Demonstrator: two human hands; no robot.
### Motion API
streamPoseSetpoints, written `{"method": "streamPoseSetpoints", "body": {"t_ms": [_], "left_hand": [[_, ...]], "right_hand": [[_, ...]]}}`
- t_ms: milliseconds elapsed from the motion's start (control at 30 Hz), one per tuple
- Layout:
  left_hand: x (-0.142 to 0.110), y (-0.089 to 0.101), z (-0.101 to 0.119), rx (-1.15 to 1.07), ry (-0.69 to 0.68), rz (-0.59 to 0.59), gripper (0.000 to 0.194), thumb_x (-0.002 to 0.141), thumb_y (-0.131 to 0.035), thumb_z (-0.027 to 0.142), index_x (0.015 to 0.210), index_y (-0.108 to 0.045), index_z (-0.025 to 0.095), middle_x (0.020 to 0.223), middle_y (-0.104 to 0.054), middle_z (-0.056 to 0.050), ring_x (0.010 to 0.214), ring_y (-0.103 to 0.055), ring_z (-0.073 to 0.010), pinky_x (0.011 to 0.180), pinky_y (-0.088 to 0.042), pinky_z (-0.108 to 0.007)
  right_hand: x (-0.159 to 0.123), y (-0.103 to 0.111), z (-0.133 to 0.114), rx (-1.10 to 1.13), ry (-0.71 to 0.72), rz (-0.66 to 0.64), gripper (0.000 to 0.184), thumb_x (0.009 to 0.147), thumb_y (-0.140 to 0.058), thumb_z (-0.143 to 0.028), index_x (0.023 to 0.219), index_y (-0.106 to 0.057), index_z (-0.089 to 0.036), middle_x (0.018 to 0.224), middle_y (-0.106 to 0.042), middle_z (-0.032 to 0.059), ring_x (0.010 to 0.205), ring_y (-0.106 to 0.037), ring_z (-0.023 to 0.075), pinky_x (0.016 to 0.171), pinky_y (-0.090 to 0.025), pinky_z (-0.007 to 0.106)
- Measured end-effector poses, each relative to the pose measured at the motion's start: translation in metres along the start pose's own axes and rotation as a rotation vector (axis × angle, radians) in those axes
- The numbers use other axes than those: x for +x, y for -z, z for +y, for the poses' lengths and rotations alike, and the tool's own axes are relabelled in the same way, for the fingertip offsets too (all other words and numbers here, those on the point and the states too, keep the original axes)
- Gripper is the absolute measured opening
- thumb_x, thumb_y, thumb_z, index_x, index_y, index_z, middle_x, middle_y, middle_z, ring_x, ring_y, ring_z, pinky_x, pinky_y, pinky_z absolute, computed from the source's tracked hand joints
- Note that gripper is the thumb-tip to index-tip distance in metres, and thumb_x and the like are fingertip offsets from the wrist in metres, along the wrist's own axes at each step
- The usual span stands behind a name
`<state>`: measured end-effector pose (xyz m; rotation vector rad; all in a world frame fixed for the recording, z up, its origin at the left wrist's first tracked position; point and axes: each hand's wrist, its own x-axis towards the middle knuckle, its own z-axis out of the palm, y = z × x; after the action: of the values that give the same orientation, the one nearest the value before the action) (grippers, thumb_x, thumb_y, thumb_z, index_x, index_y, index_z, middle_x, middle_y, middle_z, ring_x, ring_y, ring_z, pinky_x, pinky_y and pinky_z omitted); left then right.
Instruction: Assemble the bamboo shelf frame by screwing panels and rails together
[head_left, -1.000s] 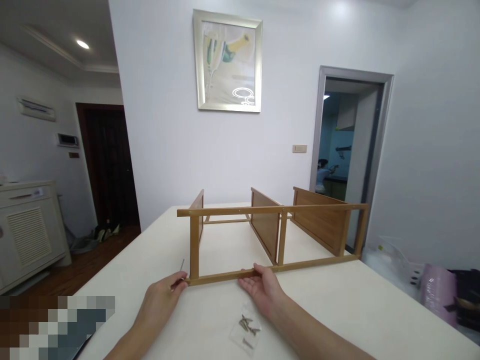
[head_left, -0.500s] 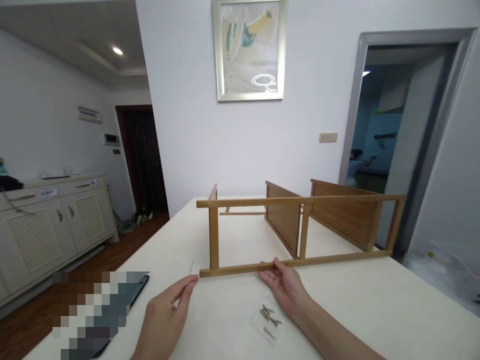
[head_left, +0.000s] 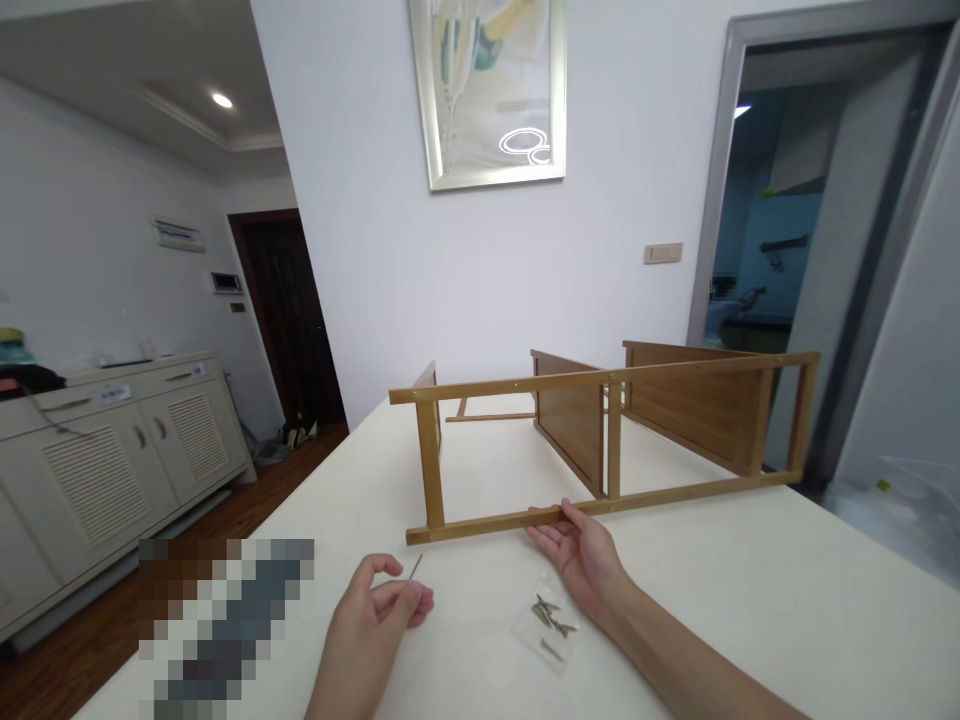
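Note:
A bamboo shelf frame (head_left: 611,440) lies on its side on the white table (head_left: 750,600), with several brown panels standing behind its rails. My right hand (head_left: 581,555) lies open, palm up, with its fingertips against the frame's lower rail. My left hand (head_left: 382,610) is closed in a pinch on a thin metal tool (head_left: 416,568), likely a small hex key, a short way in front of the frame's left corner. A clear bag of screws (head_left: 547,622) rests on the table between my forearms.
A dark flat object, partly blurred out, lies at the table's left edge (head_left: 225,610). A white cabinet (head_left: 112,450) stands to the left, beyond the wood floor. Clear plastic wrapping (head_left: 892,500) sits at the right. An open doorway (head_left: 780,260) is behind the frame.
My left hand has drawn back from the frame's left corner toward me, still pinching the thin tool. The view has shifted left. My right hand stays on the lower rail.

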<state>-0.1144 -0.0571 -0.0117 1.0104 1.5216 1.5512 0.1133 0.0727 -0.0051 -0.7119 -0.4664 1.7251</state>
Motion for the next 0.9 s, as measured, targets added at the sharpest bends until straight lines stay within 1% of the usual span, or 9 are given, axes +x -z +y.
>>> {"method": "streamPoseSetpoints", "body": {"t_ms": [67, 167, 233, 367, 467, 600, 767, 900], "left_hand": [[0.003, 0.002, 0.0, -0.079, 0.056, 0.015, 0.044, 0.068, -0.077, 0.048, 0.088, -0.049, 0.022, 0.078, -0.078, -0.009, 0.084, -0.074, -0.0246, 0.083, -0.06, -0.04], [0.007, 0.004, -0.002, -0.144, 0.138, 0.035, 0.047, 0.064, -0.082, 0.045, 0.087, -0.049, 0.021, 0.084, -0.078, -0.012, 0.09, -0.074, -0.0264, 0.085, -0.06, -0.04], [0.008, 0.003, -0.004, -0.139, 0.151, 0.045, 0.046, 0.063, -0.083, 0.046, 0.084, -0.05, 0.021, 0.085, -0.078, -0.013, 0.093, -0.074, -0.0274, 0.085, -0.061, -0.04], [0.008, 0.0, -0.006, -0.097, 0.108, 0.029, 0.048, 0.061, -0.08, 0.054, 0.082, -0.051, 0.022, 0.081, -0.078, -0.011, 0.095, -0.074, -0.0278, 0.086, -0.06, -0.039], [0.01, 0.0, -0.005, -0.034, 0.06, 0.011, 0.05, 0.059, -0.078, 0.059, 0.081, -0.052, 0.022, 0.08, -0.078, -0.011, 0.095, -0.073, -0.029, 0.086, -0.059, -0.04], [0.014, 0.003, -0.005, 0.068, 0.039, -0.031, 0.049, 0.058, -0.078, 0.059, 0.081, -0.055, 0.022, 0.08, -0.079, -0.011, 0.097, -0.073, -0.0304, 0.086, -0.058, -0.041], [0.015, 0.006, -0.012, 0.068, 0.051, -0.07, 0.048, 0.063, -0.075, 0.059, 0.085, -0.052, 0.023, 0.083, -0.079, -0.009, 0.098, -0.072, -0.0264, 0.089, -0.055, -0.038], [0.014, 0.005, -0.014, 0.116, 0.029, -0.059, 0.049, 0.066, -0.074, 0.06, 0.087, -0.051, 0.023, 0.083, -0.079, -0.008, 0.099, -0.072, -0.0268, 0.088, -0.054, -0.037]], "right_hand": [[0.0, 0.0, 0.0, 0.002, 0.002, -0.002, 0.016, 0.095, -0.049, -0.015, 0.08, -0.052, -0.017, 0.076, -0.073, 0.0119, 0.075, -0.074, 0.0212, 0.079, -0.061, 0.037], [0.001, 0.001, 0.001, 0.004, -0.002, -0.008, 0.015, 0.095, -0.051, -0.017, 0.079, -0.052, -0.017, 0.079, -0.074, 0.0134, 0.078, -0.074, 0.0225, 0.08, -0.06, 0.038], [0.002, 0.002, 0.001, 0.005, -0.006, -0.013, 0.015, 0.094, -0.052, -0.017, 0.079, -0.052, -0.017, 0.08, -0.074, 0.0142, 0.08, -0.074, 0.0231, 0.081, -0.06, 0.037], [0.002, 0.003, 0.001, 0.006, -0.007, -0.023, 0.016, 0.094, -0.05, -0.016, 0.079, -0.052, -0.017, 0.081, -0.074, 0.0143, 0.082, -0.074, 0.0226, 0.081, -0.06, 0.036], [0.001, 0.003, 0.001, 0.003, -0.002, -0.029, 0.015, 0.094, -0.049, -0.016, 0.079, -0.053, -0.017, 0.082, -0.074, 0.0151, 0.082, -0.074, 0.0231, 0.082, -0.06, 0.038], [0.001, 0.003, 0.001, -0.006, 0.002, -0.034, 0.013, 0.094, -0.049, -0.017, 0.082, -0.054, -0.016, 0.082, -0.074, 0.0139, 0.082, -0.074, 0.0232, 0.085, -0.059, 0.04], [0.001, 0.002, 0.001, -0.008, 0.002, -0.03, 0.015, 0.095, -0.047, -0.017, 0.082, -0.054, -0.015, 0.083, -0.074, 0.0156, 0.083, -0.074, 0.0231, 0.085, -0.059, 0.039], [0.0, 0.002, 0.001, -0.003, 0.01, -0.032, 0.014, 0.095, -0.049, -0.016, 0.082, -0.053, -0.016, 0.083, -0.074, 0.0151, 0.084, -0.074, 0.0235, 0.085, -0.059, 0.039]]}}
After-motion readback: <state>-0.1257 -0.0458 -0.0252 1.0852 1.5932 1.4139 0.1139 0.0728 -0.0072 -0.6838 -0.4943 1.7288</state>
